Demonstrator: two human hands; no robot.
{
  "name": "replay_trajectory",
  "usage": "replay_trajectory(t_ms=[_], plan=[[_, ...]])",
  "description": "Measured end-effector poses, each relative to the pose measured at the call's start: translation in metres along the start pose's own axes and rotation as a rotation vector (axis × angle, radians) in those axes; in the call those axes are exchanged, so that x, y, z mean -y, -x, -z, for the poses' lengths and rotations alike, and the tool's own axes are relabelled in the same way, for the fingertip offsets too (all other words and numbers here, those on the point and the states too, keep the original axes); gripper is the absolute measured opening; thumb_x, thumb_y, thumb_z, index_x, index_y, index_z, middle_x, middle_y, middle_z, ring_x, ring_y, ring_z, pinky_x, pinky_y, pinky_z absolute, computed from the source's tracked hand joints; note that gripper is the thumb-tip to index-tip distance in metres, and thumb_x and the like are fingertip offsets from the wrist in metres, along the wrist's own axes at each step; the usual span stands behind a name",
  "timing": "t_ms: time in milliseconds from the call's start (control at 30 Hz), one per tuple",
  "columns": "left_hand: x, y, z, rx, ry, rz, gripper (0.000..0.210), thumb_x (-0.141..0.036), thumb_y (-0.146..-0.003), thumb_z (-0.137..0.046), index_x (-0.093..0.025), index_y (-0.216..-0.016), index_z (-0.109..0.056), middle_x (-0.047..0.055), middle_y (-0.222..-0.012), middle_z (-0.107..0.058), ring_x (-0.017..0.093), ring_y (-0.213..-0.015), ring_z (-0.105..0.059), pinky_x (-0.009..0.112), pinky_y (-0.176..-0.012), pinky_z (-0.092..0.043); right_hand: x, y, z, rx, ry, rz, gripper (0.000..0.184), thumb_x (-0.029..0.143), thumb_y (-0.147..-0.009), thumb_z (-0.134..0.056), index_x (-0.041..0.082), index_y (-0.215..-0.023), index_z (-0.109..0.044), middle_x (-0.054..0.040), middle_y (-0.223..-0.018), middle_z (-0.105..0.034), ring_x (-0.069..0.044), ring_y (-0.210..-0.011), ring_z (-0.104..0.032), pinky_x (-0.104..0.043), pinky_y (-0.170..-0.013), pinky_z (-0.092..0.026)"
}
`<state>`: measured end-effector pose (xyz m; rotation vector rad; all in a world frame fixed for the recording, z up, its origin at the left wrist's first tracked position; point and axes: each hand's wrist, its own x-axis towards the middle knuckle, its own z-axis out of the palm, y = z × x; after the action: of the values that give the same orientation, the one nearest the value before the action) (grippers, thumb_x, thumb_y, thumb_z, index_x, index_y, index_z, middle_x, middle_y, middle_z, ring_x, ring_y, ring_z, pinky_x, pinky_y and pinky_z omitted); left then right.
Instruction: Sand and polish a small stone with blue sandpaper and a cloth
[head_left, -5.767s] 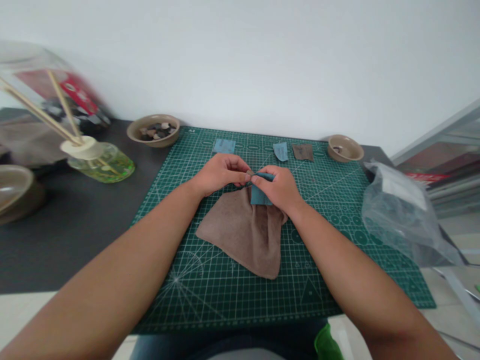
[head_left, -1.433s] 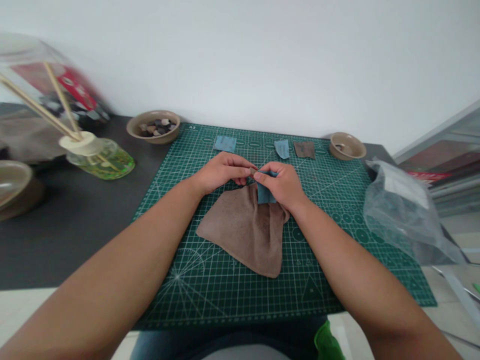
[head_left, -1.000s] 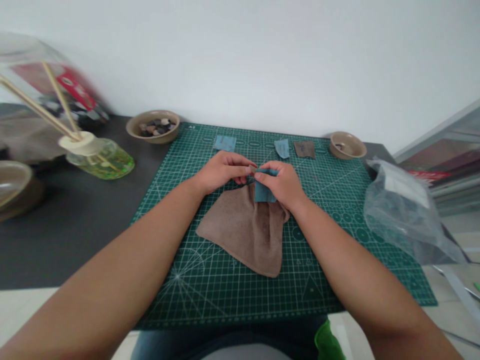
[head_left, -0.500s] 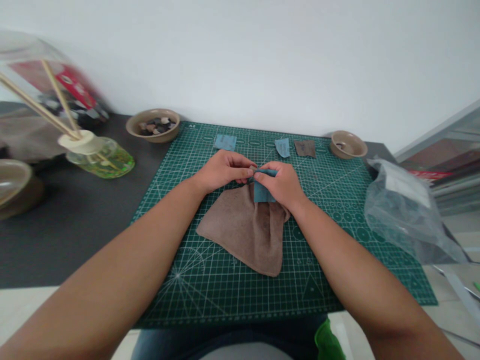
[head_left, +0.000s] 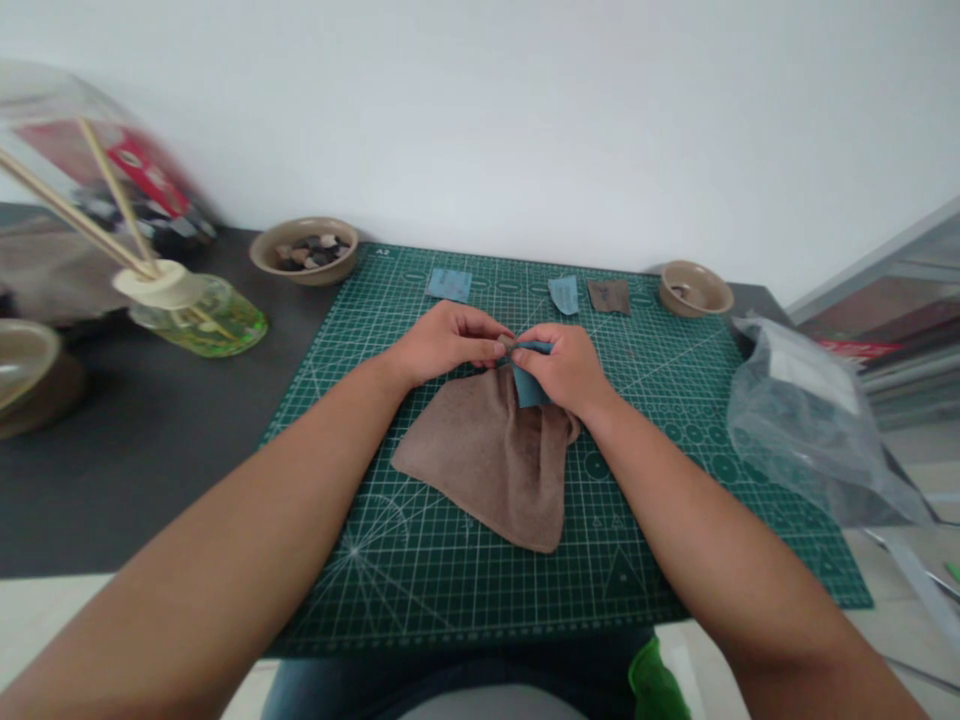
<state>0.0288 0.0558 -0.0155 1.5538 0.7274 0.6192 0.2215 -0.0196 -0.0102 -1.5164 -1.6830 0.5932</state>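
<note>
Close together over a brown cloth [head_left: 480,450], my two hands meet at their fingertips. My left hand [head_left: 448,345] pinches a small grey-brown stone [head_left: 508,346], mostly covered by fingers. A folded blue piece of sandpaper [head_left: 529,388] is gripped in my right hand [head_left: 566,368], its edge against the stone. One flap of it hangs down in front of the cloth. The cloth lies rumpled on the green cutting mat [head_left: 450,600], its upper edge just under my fingers.
Behind my hands lie blue sandpaper pieces [head_left: 450,284] and a brown one [head_left: 609,296]. A bowl of stones [head_left: 262,255] stands back left, a smaller bowl [head_left: 697,305] back right. A reed diffuser bottle [head_left: 217,320] is left, a clear plastic bag [head_left: 795,430] right.
My fingers have shifted slightly, and the stone shows more between them. The sandpaper flap has tilted and moved a little to the right.
</note>
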Motion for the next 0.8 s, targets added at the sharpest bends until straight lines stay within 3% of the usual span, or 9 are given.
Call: replay_trajectory(t_ms=[300,600,800], plan=[[-0.002,-0.0003,-0.0015,-0.017,-0.007,-0.008,0.033,-0.032,-0.07,-0.086,-0.012,-0.097,-0.084,0.005,-0.073,-0.077,0.012,-0.061,-0.065,0.022,-0.057,-0.051,-0.0011,-0.0005,-0.0031,-0.037,-0.051,-0.041,0.012,0.015,-0.077,-0.07,0.021,-0.078,-0.081,-0.0025,-0.08,-0.081,-0.021,-0.078,-0.073,-0.033,-0.077,-0.053],[0.0012,0.0001,-0.0017,-0.034,-0.006,-0.016,0.033,-0.032,-0.07,-0.088,-0.013,-0.096,-0.084,0.005,-0.072,-0.076,0.011,-0.061,-0.064,0.022,-0.058,-0.052,-0.0009,0.0014,-0.0033,-0.052,-0.058,-0.046,0.011,0.028,-0.08,-0.074,0.02,-0.077,-0.08,-0.003,-0.078,-0.08,-0.021,-0.077,-0.072,-0.033,-0.076,-0.053],[0.0015,-0.0001,-0.0017,-0.03,-0.021,-0.009,0.035,-0.032,-0.069,-0.089,-0.012,-0.097,-0.084,0.006,-0.076,-0.078,0.012,-0.062,-0.065,0.022,-0.058,-0.052,0.0014,0.0012,-0.0031,-0.05,-0.01,-0.036,0.009,0.025,-0.081,-0.074,0.02,-0.077,-0.08,-0.0043,-0.08,-0.08,-0.022,-0.08,-0.072,-0.034,-0.078,-0.052]])
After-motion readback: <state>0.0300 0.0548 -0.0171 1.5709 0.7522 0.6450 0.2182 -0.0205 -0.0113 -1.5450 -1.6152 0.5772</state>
